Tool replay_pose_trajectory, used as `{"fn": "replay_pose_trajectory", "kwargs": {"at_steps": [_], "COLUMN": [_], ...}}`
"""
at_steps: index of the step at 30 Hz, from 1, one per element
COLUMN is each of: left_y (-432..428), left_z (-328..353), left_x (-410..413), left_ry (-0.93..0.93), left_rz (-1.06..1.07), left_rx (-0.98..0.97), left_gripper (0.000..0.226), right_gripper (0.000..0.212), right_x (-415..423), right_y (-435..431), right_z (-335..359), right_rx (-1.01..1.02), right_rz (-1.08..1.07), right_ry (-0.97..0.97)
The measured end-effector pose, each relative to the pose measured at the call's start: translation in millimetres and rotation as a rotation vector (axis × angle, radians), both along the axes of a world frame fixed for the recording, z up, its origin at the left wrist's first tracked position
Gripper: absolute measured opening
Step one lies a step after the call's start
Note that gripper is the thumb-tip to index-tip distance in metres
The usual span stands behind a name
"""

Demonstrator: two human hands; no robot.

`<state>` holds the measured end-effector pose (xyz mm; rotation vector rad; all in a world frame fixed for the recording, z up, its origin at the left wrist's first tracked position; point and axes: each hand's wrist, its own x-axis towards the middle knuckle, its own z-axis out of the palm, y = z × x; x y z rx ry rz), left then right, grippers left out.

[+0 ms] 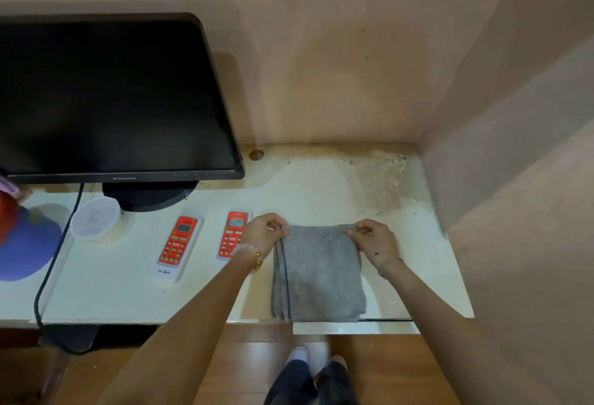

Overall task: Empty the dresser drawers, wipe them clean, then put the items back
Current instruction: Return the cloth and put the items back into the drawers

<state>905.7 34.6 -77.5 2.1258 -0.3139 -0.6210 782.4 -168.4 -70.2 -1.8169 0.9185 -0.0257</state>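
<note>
**A:** How are the hands held?

**B:** The left hand (265, 232) is stretched forward over the dresser top (321, 186). The far left corner of the grey cloth (316, 273) is pinched between its thumb and curled fingertips, and a beaded bracelet (257, 260) is worn at that wrist. The right hand (374, 240) is set the same way at the far right corner, with thumb and fingers clamped on the cloth's edge.

**A:** And the cloth?

**B:** It is folded into a rectangle and laid flat on the top. A dark stripe runs down its left side, and its near end reaches the front edge.

**A:** What is seen of the surface and the room?

**B:** From the left, a blue cap (25, 244) is seen, then a black cable (54, 260) hung over the front edge. Next comes a dark monitor (112, 96) on a round base. Two red remotes are laid side by side, the left one (177, 245) in full view and the right one (234, 234) partly covered by the left wrist. A round hole (256, 154) is cut beside the monitor, and the cream surface is stained toward the back right corner. The nook is closed in by pinkish walls behind and on the right. A wooden floor (225, 366) is seen below.

**A:** Any containers?

**B:** A round tub (94, 218) is stood by the monitor base with its cloudy lid on, and its contents cannot be made out. A drawer (355, 327) is seen slightly pulled out below the cloth, but its inside is hidden.
</note>
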Motion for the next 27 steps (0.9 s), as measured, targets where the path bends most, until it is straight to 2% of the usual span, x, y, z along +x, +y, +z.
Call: {"fn": "replay_pose_trajectory", "kwargs": {"at_steps": [8, 14, 22, 27], "left_y": [-10, -5, -2, -8], "left_z": [-7, 19, 85, 123], "left_x": [9, 14, 1, -13], "left_ry": [-0.191, -0.340, -0.907, -1.047], "left_rz": [-0.060, -0.180, -0.288, -0.309], "left_rx": [0.135, 0.237, 0.245, 0.296], "left_gripper": [0.016, 0.037, 0.036, 0.048], "right_gripper": [0.010, 0.034, 0.048, 0.053], "right_x": [9, 8, -16, -32], "right_y": [-7, -16, -16, -16], "right_z": [-6, 20, 84, 113], "right_rx": [-0.127, -0.246, -0.568, -0.723], "right_rz": [0.032, 0.101, 0.238, 0.274], "right_ry": [0.031, -0.067, -0.238, -0.240]}}
